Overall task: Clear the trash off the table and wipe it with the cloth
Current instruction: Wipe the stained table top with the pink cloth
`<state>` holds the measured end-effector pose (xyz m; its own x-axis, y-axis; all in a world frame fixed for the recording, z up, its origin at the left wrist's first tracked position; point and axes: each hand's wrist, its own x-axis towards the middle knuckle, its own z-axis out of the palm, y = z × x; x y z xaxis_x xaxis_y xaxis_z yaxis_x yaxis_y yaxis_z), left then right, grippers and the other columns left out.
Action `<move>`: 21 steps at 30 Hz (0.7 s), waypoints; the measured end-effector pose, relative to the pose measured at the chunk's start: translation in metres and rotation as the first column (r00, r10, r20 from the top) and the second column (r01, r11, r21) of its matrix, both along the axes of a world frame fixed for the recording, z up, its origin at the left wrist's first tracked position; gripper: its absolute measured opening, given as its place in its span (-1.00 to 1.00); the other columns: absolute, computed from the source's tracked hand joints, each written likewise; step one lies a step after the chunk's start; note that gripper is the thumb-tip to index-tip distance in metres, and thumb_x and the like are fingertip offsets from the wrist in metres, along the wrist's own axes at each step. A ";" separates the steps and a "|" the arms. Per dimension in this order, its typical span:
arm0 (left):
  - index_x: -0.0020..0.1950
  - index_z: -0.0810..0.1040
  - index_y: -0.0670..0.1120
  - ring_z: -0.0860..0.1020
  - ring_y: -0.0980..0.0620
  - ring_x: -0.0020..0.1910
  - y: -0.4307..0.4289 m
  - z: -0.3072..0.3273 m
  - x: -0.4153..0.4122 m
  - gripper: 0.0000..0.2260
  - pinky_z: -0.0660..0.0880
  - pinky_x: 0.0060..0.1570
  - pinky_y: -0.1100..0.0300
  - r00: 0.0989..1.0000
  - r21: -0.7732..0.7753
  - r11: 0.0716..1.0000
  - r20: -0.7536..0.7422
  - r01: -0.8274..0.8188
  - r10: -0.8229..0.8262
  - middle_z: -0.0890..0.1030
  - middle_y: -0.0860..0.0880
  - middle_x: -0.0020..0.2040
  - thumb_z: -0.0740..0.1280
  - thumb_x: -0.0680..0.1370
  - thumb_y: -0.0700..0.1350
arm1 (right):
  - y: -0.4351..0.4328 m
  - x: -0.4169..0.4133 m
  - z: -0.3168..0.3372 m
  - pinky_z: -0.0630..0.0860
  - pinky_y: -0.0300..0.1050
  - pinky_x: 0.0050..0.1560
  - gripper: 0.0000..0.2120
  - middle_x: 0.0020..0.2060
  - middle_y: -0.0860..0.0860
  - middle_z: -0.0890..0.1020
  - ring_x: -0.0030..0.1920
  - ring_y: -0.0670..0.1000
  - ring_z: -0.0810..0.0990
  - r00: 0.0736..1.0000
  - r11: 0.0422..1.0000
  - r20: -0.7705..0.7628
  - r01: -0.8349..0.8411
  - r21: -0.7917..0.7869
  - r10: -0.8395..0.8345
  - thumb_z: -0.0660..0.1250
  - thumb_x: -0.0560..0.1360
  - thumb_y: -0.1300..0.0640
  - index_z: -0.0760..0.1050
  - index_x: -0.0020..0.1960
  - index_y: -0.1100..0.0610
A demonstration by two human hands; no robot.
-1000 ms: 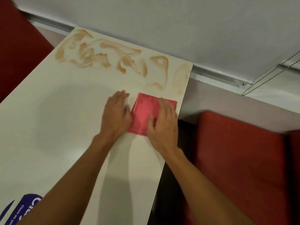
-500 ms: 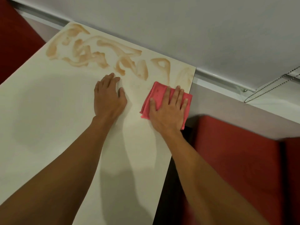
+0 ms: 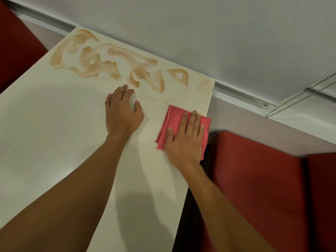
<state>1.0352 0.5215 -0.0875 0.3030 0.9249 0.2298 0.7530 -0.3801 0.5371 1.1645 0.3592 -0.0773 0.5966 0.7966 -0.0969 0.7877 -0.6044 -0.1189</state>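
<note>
A folded red cloth [image 3: 174, 118] lies on the cream table [image 3: 54, 124] close to its right edge. My right hand [image 3: 183, 140] presses flat on the cloth, fingers spread over it. To the left of the cloth, my left hand [image 3: 121, 111] rests palm down on the bare tabletop with nothing in it. Brown smeared stains [image 3: 101, 64] run across the far end of the table, just beyond both hands.
A white wall or blind [image 3: 200, 33] rises behind the table, with a bead chain [image 3: 298, 99] hanging at the right. Red seat cushions stand to the right [image 3: 254, 188] and at the far left [image 3: 14, 51] of the table.
My right hand has slid the cloth from the table's middle to its right edge. My left hand let go of the cloth and lies flat on the table.
</note>
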 end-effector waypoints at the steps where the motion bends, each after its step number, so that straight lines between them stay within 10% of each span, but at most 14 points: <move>1: 0.48 0.50 -0.09 0.29 -0.04 0.59 0.000 0.000 0.000 -0.56 0.11 0.61 -0.07 1.000 0.006 1.000 -0.001 -0.003 0.003 0.43 -0.06 0.56 0.27 0.61 -0.01 | -0.011 -0.010 0.000 -0.20 0.20 0.67 -0.26 0.68 0.21 -0.21 0.68 0.18 -0.27 1.000 1.000 -0.010 -0.006 0.004 0.006 -0.26 0.68 -0.23 -0.23 0.70 0.20; 21: 0.47 0.46 0.00 0.27 0.01 0.58 0.001 -0.003 0.003 -0.56 0.12 0.60 -0.02 0.996 0.022 0.999 -0.079 -0.036 0.037 0.38 0.03 0.58 0.22 0.60 0.04 | 0.097 0.140 -0.009 -0.22 0.14 0.67 -0.34 0.69 0.24 -0.04 0.70 0.19 -0.13 1.000 0.997 -0.007 -0.014 0.082 0.014 -0.13 0.74 -0.12 -0.06 0.70 0.25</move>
